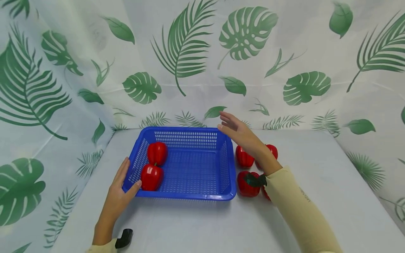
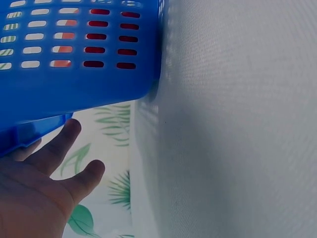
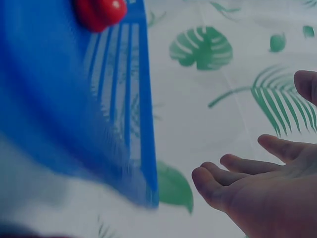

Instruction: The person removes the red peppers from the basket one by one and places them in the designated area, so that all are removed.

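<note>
Cream sleeve cloth (image 1: 303, 211) covers the right forearm, which comes in from the lower right over a white tabletop (image 1: 177, 228). The right hand (image 1: 237, 133) hangs in the air by the far right corner of a blue plastic basket (image 1: 190, 195), its fingers loosely extended and its palm holding nothing. The left hand (image 1: 117, 196) is at the basket's near left corner, fingers fairly straight along the outer side and thumb spread towards the rim; it is relaxed rather than clenched, though how firmly it presses cannot be told. A black wrist piece (image 1: 124, 239) sits just beyond the left cuff. Slotted walls surround the basket's broad floor, and 2 red bell peppers are inside, both along the left wall: a near pepper (image 1: 151, 178), glossy, with a green stem (image 1: 155, 164) pointing away from the camera, and a far pepper (image 1: 157, 153) directly behind it. On the tabletop, just right of the basket, 4 more red bell peppers (image 1: 244, 156) lie close together, partly hidden by the right arm. Behind everything hangs a white cloth (image 1: 139, 56) printed with green palm fronds and monstera leaves
</note>
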Motion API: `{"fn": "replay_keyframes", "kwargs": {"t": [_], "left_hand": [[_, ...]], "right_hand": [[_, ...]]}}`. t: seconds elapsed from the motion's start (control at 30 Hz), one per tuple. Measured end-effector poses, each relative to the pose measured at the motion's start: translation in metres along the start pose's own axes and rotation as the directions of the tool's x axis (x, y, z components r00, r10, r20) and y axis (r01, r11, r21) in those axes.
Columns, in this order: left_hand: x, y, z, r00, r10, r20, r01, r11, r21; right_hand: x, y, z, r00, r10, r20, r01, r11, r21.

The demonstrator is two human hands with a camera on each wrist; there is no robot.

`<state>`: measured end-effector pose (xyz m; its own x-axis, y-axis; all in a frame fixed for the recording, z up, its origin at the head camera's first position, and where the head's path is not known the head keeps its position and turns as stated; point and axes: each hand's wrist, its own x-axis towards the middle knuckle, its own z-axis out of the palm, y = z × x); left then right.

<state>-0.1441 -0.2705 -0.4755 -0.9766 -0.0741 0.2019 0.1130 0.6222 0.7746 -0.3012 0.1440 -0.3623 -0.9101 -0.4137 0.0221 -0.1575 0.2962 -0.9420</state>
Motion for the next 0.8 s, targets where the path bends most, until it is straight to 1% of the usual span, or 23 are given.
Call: {"fn": "replay_keyframes", "kwargs": {"t": [0.2,0.4,0.57,0.8], "left_hand": [[0.002,0.0,0.0,1.0,0.008,0.007,-0.008,1.0,-0.017],[0.003,-0.001,0.002,1.0,0.002,0.016,-0.002,1.0,-0.02],[0.003,0.0,0.003,1.0,-0.003,0.02,0.004,1.0,-0.023],[0.002,-0.002,0.0,1.0,-0.011,0.008,0.011,1.0,0.002]], "right_hand": [[0.018,-0.012,0.024,0.998,-0.035,0.042,0.035,0.999,0.008],[0.036,-0.018,0.046,0.992,-0.072,0.102,0.07,0.997,0.032],[0.047,-0.022,0.062,0.988,-0.069,0.137,0.065,0.997,0.035],[0.066,-0.023,0.085,0.981,-0.067,0.181,0.062,0.998,0.033]]}}
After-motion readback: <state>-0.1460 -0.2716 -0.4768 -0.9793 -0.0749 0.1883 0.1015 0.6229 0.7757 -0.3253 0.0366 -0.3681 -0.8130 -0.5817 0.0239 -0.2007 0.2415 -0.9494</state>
